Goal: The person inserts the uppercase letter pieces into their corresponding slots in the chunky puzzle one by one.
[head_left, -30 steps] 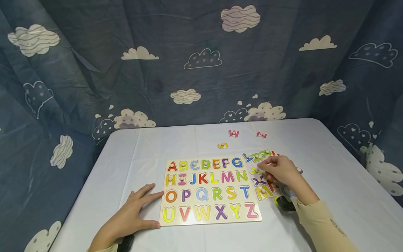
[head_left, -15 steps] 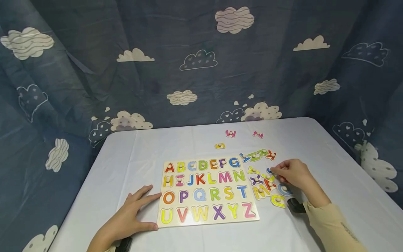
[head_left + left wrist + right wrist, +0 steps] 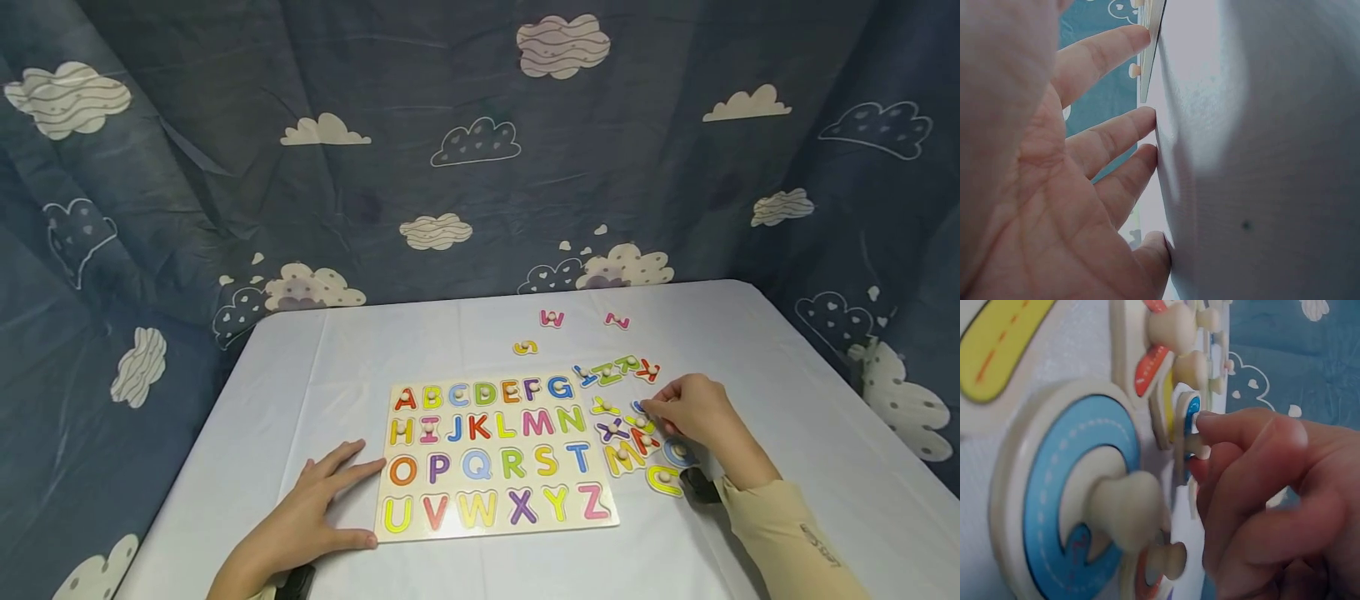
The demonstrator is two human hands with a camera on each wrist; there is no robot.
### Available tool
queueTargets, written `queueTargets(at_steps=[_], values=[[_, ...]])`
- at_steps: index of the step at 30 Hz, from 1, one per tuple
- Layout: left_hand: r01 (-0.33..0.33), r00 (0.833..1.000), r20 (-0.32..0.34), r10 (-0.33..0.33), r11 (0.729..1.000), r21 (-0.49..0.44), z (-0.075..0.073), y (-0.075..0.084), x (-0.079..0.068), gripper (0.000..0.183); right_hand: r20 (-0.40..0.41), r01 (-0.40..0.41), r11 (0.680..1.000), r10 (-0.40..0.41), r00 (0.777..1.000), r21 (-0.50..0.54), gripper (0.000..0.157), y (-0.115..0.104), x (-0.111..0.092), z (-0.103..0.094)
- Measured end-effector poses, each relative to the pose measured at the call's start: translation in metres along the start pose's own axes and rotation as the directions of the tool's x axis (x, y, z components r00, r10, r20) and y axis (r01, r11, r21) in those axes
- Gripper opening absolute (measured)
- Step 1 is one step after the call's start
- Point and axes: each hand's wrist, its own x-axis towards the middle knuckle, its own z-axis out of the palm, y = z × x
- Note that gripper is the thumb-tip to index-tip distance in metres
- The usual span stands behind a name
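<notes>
Right hand (image 3: 693, 408) grip pinched on a blue letter piece (image 3: 638, 407), out beyond the right edge of the letter board (image 3: 596, 478); board sits to its left, long axis running left-right. Right is nearer the piece; left hand (image 3: 318, 504) is at the opposite edge, fingers spread, tips touching board. Right wrist view shows the knob (image 3: 1194, 445) between the fingertips; head view hides it. Long axis of piece, lift: can't tell.

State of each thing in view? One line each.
Letter board: flat; A to I filled, rest unfilled
Left hand: spread, touching the letter board
Blue piece: pinched; lift unclear
Right hand: pinching the blue piece
Loose letter pieces: scattered beside and beyond the letter board
Tablecloth: creased
Backdrop: hanging, creased
</notes>
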Motion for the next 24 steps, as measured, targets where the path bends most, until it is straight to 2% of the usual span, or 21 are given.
queueTargets(at_steps=[7, 12, 24], values=[[0.002, 1.000, -0.001, -0.002, 1.000, -0.011, -0.0001, 0.0008, -0.0005, 0.094, 0.017, 0.005, 0.997, -0.007, 1.000, 0.075, 0.028, -0.0007, 0.0038, 0.0015], [0.000, 1.000, -0.004, 0.000, 1.000, -0.016, -0.0012, 0.0014, -0.0004, 0.094, 0.025, -0.012, 0.996, 0.010, 1.000, 0.089, 0.029, 0.0012, 0.0047, 0.0003], [-0.012, 1.000, -0.008, 0.012, 1.000, -0.020, -0.0001, 0.0000, -0.0008, 0.094, 0.004, 0.010, 0.994, -0.010, 1.000, 0.108, 0.030, 0.0034, 0.0051, 0.0002]])
